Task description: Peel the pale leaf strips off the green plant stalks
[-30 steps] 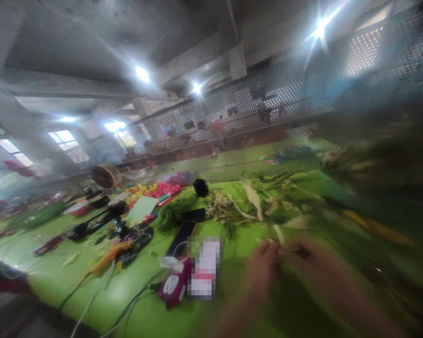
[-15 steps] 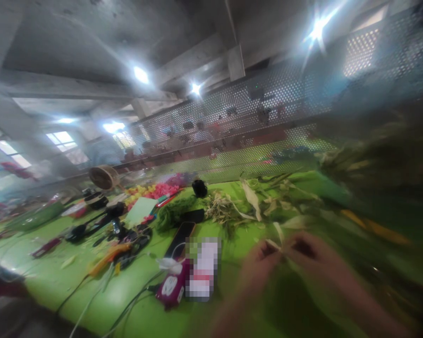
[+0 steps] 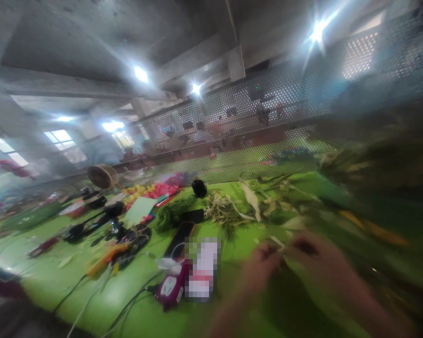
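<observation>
My left hand (image 3: 262, 268) and my right hand (image 3: 315, 256) meet low on the right side of the view, fingers pinched together. Between the fingertips they hold a thin pale strip of dried husk (image 3: 277, 241), its tip sticking out above them; the rest is hidden by the fingers. Just beyond my hands lies a broad pale husk leaf (image 3: 298, 222). Farther back, a long dried husk (image 3: 251, 199) rests by a heap of small dry husk scraps (image 3: 221, 209). Blur hides the finger details.
Left of my hands lie a blurred-out white item (image 3: 203, 272), a purple device (image 3: 172, 286), a dark phone (image 3: 180, 238) and an orange-handled tool (image 3: 107, 259) with cables. A perforated partition (image 3: 211, 157) runs behind the green table (image 3: 134, 317). Husk bundles (image 3: 366, 164) loom at right.
The pale strip between my fingers now shows less of its length and leans left, where it stood taller before. My hands have barely shifted.
</observation>
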### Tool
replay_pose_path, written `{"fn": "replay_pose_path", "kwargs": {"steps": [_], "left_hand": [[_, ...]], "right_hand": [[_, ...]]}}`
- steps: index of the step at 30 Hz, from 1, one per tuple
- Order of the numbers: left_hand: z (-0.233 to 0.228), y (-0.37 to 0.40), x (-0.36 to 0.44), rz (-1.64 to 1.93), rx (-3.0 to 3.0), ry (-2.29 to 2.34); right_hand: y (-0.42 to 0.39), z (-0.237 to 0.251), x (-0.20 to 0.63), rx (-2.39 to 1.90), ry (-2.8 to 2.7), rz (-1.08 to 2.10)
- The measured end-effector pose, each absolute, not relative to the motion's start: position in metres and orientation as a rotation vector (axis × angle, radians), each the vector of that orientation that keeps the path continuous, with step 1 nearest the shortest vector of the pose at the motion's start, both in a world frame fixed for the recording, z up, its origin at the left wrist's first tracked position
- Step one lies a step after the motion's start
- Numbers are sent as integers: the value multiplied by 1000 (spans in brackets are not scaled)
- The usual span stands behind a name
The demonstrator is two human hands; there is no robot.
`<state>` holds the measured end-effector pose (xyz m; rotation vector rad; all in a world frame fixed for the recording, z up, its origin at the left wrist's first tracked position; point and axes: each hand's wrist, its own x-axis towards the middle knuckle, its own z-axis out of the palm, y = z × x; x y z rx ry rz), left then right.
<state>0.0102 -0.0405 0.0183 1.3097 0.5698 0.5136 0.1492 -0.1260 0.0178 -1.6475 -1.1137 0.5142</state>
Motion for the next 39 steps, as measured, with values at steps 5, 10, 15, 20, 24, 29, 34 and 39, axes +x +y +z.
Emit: {"fn": "replay_pose_path", "kwargs": {"steps": [5, 10, 15, 20, 24, 29, 34, 39], "left_hand": [[15, -39, 10, 567, 1329, 569], [14, -39, 10, 542, 1283, 577], [12, -36, 8, 458, 1202, 555], [12, -32, 7, 455, 1280, 469], [13, -32, 5, 431, 1403, 444], [16, -37, 8, 534, 1397, 491], [19, -39, 10, 632, 1349, 533], [22, -41, 9, 629, 1352, 595]], "right_hand": [[-124, 21, 149, -1651, -1160, 548], [-124, 21, 149, -1653, -1132, 574], [-124, 21, 149, -1572, -1085, 720], [-122, 18, 154, -1463, -1057, 916], [-121, 20, 158, -1524, -1073, 836], [-121, 24, 156, -1577, -1149, 704], [-119, 21, 156, -1534, -1119, 701], [-123, 20, 156, -1652, -1172, 575]]}}
